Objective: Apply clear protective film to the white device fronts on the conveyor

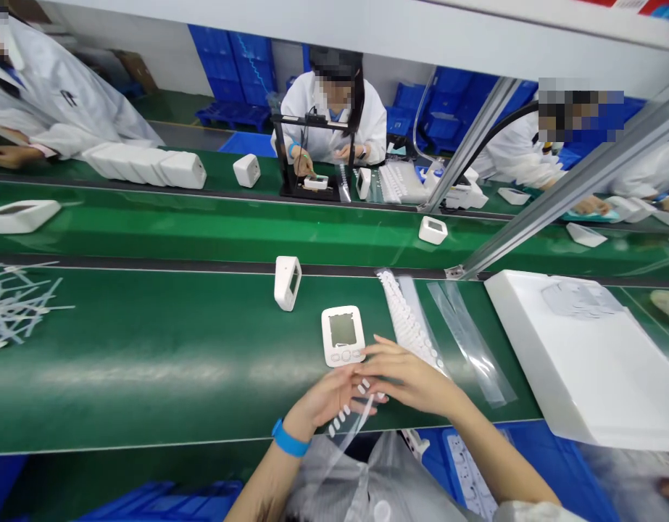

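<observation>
A clear strip with small white pieces hangs from my left hand, which is palm up with its fingers closed round the strip's upper end. Over it, my right hand reaches across, its fingertips at the strip and near the lower edge of a white device. That white device, with a grey screen and oval buttons, lies face up on the green table. A second white device stands on edge behind it. To the right lie a strip of round white pieces and clear plastic strips.
A white foam tray stands at the right. White strips are heaped at the far left. Beyond a dark rail runs a green conveyor carrying white devices. A metal post slants up at the right. A person works opposite.
</observation>
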{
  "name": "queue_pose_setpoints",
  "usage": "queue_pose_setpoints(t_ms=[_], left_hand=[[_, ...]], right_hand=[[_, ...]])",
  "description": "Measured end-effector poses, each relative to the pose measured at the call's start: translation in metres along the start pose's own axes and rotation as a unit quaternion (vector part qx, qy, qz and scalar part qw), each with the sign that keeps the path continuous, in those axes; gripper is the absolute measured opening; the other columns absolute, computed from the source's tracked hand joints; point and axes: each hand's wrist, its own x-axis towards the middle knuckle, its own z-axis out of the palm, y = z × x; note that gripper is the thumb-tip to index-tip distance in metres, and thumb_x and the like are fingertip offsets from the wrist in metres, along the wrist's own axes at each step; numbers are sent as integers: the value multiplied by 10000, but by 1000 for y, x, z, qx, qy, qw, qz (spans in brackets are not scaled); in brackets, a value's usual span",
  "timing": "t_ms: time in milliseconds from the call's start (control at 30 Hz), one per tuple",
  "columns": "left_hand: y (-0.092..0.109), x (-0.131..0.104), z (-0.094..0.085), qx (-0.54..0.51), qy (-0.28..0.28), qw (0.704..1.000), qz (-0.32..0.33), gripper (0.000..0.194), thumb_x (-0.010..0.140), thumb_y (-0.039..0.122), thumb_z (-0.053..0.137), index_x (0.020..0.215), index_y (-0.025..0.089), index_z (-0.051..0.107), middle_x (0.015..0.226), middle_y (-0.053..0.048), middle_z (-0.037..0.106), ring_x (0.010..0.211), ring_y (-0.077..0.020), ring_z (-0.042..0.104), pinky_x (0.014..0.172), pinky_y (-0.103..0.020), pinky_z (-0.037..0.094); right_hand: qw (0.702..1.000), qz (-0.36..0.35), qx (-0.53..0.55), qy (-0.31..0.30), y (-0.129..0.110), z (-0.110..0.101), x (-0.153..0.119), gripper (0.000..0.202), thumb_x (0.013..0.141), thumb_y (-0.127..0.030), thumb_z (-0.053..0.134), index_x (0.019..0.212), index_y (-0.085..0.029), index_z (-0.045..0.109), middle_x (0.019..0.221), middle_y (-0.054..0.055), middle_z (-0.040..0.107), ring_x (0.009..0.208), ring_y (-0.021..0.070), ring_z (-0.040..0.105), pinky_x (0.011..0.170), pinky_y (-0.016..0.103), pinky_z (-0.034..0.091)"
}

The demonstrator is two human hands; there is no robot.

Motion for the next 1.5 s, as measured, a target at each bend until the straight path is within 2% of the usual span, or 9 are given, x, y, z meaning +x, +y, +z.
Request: queue_pose_setpoints(t_ms=[100, 200, 300, 467, 600, 800, 1167, 1367, 1500], left_hand=[[-1, -6, 7, 47, 66, 995, 52, 333, 827, 289, 761, 1143, 204, 699, 1125, -105, 744, 1011, -257, 723, 864, -359, 565], [-3, -13, 11, 82, 147, 977, 129, 262, 891, 289, 686, 1144, 221, 682, 1199, -105, 717, 1105, -251, 687, 962, -381, 531], [-8, -15, 14, 105, 154, 967, 176, 296, 900, 293, 672, 1192, 256, 654, 1303, -92, 652, 1134, -253, 668, 981, -398, 527], [-9, -17, 15, 124, 125, 960, 217, 352, 857, 270, 716, 1202, 281, 643, 1263, -64, 663, 1100, -243, 669, 987, -392, 518], [-1, -25, 11, 215, 198, 932, 216, 256, 942, 349, 580, 1143, 229, 683, 1098, -71, 735, 1013, -247, 685, 959, -378, 516], [-1, -35, 9, 357, 238, 874, 226, 274, 956, 314, 547, 1162, 248, 715, 1073, -49, 749, 898, -232, 675, 837, -288, 494], [-5, -41, 4, 411, 247, 850, 218, 291, 997, 322, 454, 1182, 234, 661, 1084, -60, 731, 904, -218, 682, 819, -294, 497], [-15, -47, -25, 410, 344, 820, 205, 268, 1009, 337, 402, 1143, 201, 590, 1062, -75, 732, 937, -195, 713, 857, -310, 533], [-14, -50, -49, 362, 405, 816, 197, 467, 1021, 344, 374, 1452, 186, 293, 1035, -75, 734, 807, -169, 739, 828, -330, 564]], right_hand=[[992, 12, -30, 119, 9, 10, 2, 219, 929, -224, 618, 1112, -297, 714, 1206, 36, 694, 1242, 228, 588, 1117, 508, 430], [953, 60, -46, 293, 20, 30, 1, 142, 921, -215, 614, 962, -264, 741, 1069, 72, 707, 1112, 246, 646, 974, 472, 537], [932, 106, -11, 345, 21, 56, 4, 113, 910, -242, 630, 948, -246, 736, 1076, 89, 692, 1042, 239, 668, 922, 443, 567], [934, 121, 119, 315, 13, 81, 15, 203, 910, -262, 636, 1104, -246, 690, 1240, 101, 649, 1163, 235, 639, 936, 399, 584], [964, 78, 80, 243, 7, 78, 19, 206, 925, -212, 614, 1107, -262, 697, 1206, 75, 687, 1143, 217, 647, 978, 399, 549], [958, 49, 33, 280, 2, 79, 28, 141, 918, -163, 613, 983, -250, 701, 970, 56, 717, 1004, 220, 654, 897, 412, 544], [961, 120, 78, 238, 4, 94, 39, 64, 929, -188, 590, 895, -225, 630, 980, 53, 635, 940, 183, 642, 810, 315, 551], [977, 67, -7, 203, -4, 112, 31, 124, 934, -131, 552, 927, -241, 607, 972, 55, 631, 1022, 209, 596, 918, 388, 514], [956, 173, -27, 235, 14, 113, 25, 74, 930, -210, 583, 874, -227, 628, 1103, 99, 608, 1092, 249, 589, 945, 454, 508]])
